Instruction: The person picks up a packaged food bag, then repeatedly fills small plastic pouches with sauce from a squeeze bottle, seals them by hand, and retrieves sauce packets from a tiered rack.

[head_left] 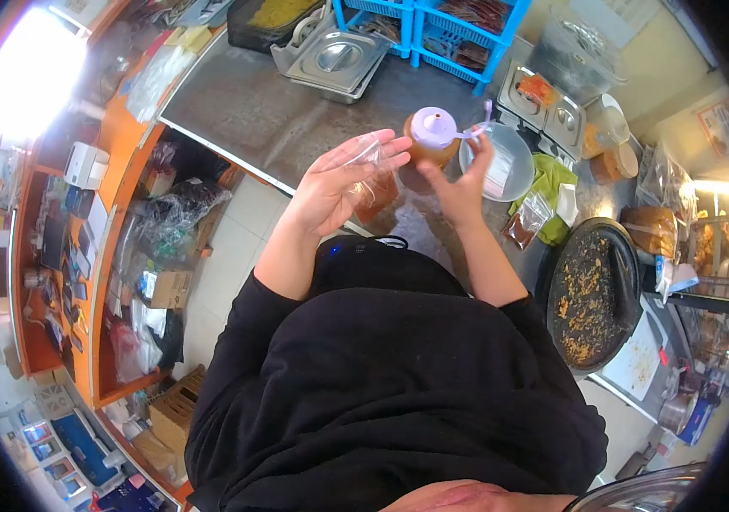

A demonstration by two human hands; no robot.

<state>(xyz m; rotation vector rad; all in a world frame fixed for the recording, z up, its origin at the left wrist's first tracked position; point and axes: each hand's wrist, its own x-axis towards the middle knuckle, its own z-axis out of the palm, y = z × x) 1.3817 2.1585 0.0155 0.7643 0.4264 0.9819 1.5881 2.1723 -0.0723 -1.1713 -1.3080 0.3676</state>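
My left hand (330, 186) has its fingers stretched out, with the thumb pinning a small clear plastic bag (368, 157) against them. Reddish-brown contents (376, 196) show at the bag's lower part, just over the counter. Beyond the fingertips stands a squeeze bottle (434, 136) of brown sauce, with a lilac lid and its cap strap swung out to the right. Beside it is my right hand (464, 183), thumb and fingers spread apart; whether it touches the bottle I cannot tell. A translucent bowl (518, 175) holding a pale packet sits behind that hand.
A filled sachet (527, 220) lies by a green cloth (548, 183) on the right. Nearby are a dark round pan (591, 294) with crumbs and lidded steel containers (544, 102). Blue baskets (458, 64) and a steel lidded tray (339, 60) stand at the back.
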